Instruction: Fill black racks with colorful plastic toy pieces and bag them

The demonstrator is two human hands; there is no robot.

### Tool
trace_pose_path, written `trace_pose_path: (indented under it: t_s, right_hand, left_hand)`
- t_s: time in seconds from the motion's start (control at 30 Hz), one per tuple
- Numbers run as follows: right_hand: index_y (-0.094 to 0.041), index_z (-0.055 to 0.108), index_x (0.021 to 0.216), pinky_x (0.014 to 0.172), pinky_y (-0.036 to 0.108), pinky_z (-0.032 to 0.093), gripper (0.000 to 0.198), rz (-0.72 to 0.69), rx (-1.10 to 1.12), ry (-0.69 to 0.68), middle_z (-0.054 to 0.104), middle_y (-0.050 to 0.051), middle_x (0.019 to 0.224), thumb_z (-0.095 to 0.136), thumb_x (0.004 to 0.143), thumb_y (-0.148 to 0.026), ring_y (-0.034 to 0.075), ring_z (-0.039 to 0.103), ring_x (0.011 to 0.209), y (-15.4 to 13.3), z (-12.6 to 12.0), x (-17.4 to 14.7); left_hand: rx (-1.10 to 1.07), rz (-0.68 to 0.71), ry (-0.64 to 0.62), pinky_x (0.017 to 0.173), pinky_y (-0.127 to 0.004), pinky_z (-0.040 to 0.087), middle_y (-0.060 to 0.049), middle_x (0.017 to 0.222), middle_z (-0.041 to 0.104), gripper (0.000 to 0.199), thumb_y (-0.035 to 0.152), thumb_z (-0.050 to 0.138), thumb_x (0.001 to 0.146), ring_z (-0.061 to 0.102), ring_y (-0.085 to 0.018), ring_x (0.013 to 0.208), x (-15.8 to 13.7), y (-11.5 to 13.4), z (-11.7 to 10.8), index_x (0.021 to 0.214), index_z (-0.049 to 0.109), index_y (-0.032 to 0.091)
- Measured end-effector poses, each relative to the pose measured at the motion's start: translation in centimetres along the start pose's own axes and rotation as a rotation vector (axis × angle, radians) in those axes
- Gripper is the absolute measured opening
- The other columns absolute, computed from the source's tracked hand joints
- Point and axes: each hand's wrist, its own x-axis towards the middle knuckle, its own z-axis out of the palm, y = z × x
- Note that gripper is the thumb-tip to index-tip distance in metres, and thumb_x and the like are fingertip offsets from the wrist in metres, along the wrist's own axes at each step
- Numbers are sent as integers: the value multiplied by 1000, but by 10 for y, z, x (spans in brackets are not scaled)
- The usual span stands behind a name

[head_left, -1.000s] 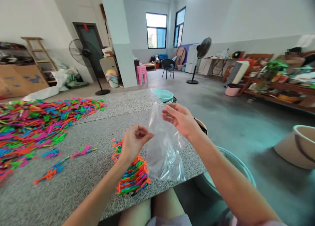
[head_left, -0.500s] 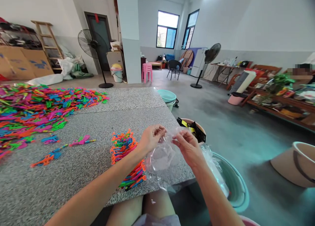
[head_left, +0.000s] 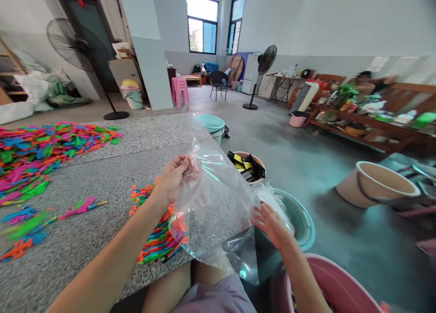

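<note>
Clear plastic bag (head_left: pixel 218 199), one: over the speckled worktop's (head_left: pixel 112 176) near right corner. Left hand (head_left: pixel 172 179): grip pinched on the bag's upper left. Right hand (head_left: pixel 272 226): grip loosely spread at its right side, contact unclear. Multicoloured plastic pieces, stacked (head_left: pixel 161 242): just left. Loose heap (head_left: pixel 51 145): far left.

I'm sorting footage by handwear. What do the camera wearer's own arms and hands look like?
The left hand and right hand are ungloved, with no ring, watch or bracelet visible. The left forearm and right forearm are bare, with no sleeve or marking in view.
</note>
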Motion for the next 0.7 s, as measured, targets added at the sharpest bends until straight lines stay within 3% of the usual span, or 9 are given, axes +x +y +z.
trace_pose_path:
  t_s: [0.07,0.13,0.23,0.3,0.4,0.47,0.5,0.6,0.7]
  right_hand:
    - [-19,67,97,79,37,59,43,106,121,-151,72,12,106,83,68,-46,26,70,99,10,2,-11]
    - [-18,69,91,75,32,60,36,85,214,-171,74,10,99,86,66,-38,22,72,91,10,3,-17]
    - [-20,71,81,61,24,58,34,-138,272,81,75,2,80,91,54,-23,14,69,66,-7,0,-18]
    - [-21,69,71,56,22,55,33,-315,282,234,72,-1,71,93,48,-22,12,65,59,-22,3,-18]
    - [-20,62,58,55,19,50,33,-567,225,252,65,-6,60,93,46,-21,8,58,55,-35,24,-26]
    - [-20,62,58,58,21,49,30,-630,105,127,63,-6,60,91,52,-23,8,57,56,-36,48,-33]
    - [-20,63,60,59,23,49,27,-629,34,59,64,-5,62,90,55,-25,10,57,58,-34,60,-36]
    - [-19,65,62,66,26,51,24,-591,-66,-53,66,-3,68,88,60,-26,12,60,66,-28,83,-36]
    - [-21,64,64,66,25,53,24,-451,112,-68,67,-2,72,86,63,-29,12,62,68,-25,83,-23]
  left_hand:
    - [56,21,-7,66,-22,56,6,65,53,12,19,58,88,54,-6,55,9,-3,1,78,51,18]
    - [140,40,-19,68,-26,57,5,67,54,11,21,57,87,56,-8,57,21,-6,2,79,50,18]
    - [273,89,-21,70,-33,57,0,77,60,14,20,66,79,61,-13,67,36,-9,6,84,53,17]
    - [337,177,13,76,-34,55,-5,93,63,27,16,72,72,63,-17,79,34,-14,16,94,56,17]
    - [496,288,-128,77,-31,52,-5,97,65,30,20,76,71,62,-18,83,7,-33,46,98,63,17]
    - [511,129,-443,68,-28,49,-3,79,67,19,25,78,73,62,-16,72,-16,-49,68,86,68,15]
    - [404,-10,-502,65,-26,49,-3,72,66,17,25,79,73,62,-16,68,-25,-55,76,79,68,14]
    - [55,-327,-371,62,-25,51,-1,64,64,15,21,76,77,61,-13,59,-34,-64,80,70,66,13]
    - [-87,-392,-210,61,-29,55,-2,67,66,18,18,62,89,64,-13,59,-24,-58,61,72,60,15]
